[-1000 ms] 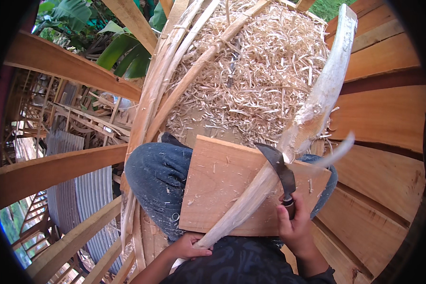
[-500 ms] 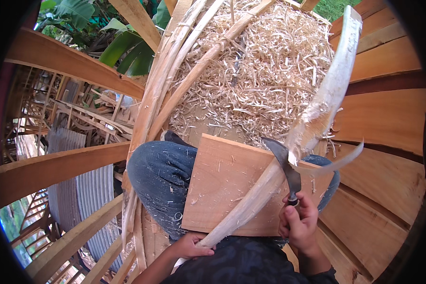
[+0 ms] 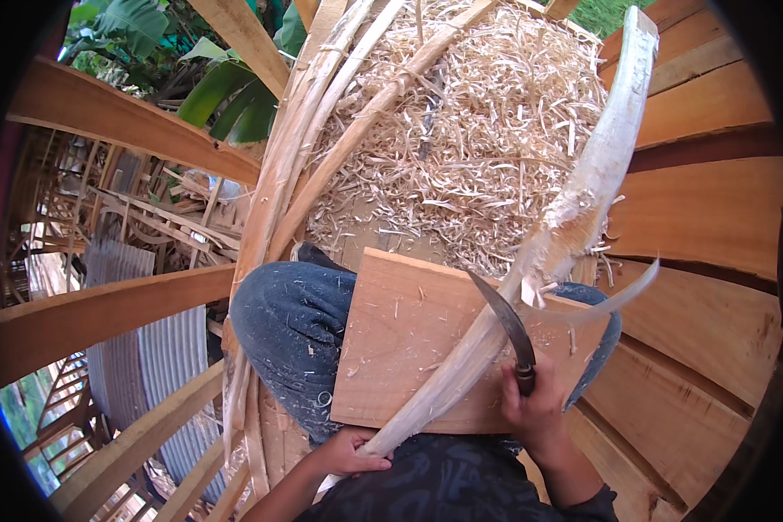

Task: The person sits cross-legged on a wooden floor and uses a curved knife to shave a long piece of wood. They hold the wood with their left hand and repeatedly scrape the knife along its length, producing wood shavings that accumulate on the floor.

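Dark, curved metal knife (image 3: pixel 517 335) over a long, pale, bent wooden pole (image 3: pixel 444 387).
My right grip (image 3: pixel 538 407) is clenched around the knife, and my left grip (image 3: pixel 350 453) wraps the pole by my waist; the pole slants across a flat, brown wooden board (image 3: pixel 390 348) on my lap (image 3: pixel 289 335). I can't quite tell whether the knife touches the pole.

Dark grey blade (image 3: pixel 518 331), cream pole (image 3: pixel 583 204) (brown-patched midway), tan board (image 3: pixel 409 339), white-flecked blue jeans (image 3: pixel 283 326), grey-swirled black shirt (image 3: pixel 444 483).
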`<state>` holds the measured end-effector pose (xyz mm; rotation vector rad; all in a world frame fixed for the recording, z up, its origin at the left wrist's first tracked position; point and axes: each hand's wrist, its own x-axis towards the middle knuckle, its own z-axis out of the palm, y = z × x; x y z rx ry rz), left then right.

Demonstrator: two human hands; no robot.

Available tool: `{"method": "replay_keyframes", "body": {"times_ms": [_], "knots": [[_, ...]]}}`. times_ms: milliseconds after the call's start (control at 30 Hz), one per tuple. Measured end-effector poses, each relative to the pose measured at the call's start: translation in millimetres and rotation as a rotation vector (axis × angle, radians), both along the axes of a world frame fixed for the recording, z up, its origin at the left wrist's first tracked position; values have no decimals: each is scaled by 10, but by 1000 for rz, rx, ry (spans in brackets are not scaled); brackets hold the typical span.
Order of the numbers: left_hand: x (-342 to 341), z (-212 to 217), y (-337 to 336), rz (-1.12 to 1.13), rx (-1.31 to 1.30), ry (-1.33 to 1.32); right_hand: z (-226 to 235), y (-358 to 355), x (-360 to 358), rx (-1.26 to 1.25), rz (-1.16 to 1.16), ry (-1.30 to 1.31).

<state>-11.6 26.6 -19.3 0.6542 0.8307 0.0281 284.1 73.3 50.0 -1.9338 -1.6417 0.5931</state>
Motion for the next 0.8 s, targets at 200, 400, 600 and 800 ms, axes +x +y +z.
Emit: {"method": "replay_keyframes", "body": {"times_ms": [200, 400, 600, 800], "knots": [[-22, 59, 69, -82, -107, 81, 103, 0, 90, -216, 238, 479], [18, 66, 3, -1, -24, 20, 344, 55, 108, -576, -348, 1149], [49, 76, 63, 27, -31, -12, 123, -30, 70, -232, -166, 508], [22, 35, 25, 29, 4, -18, 62, 44, 64, -102, -29, 148]]}}
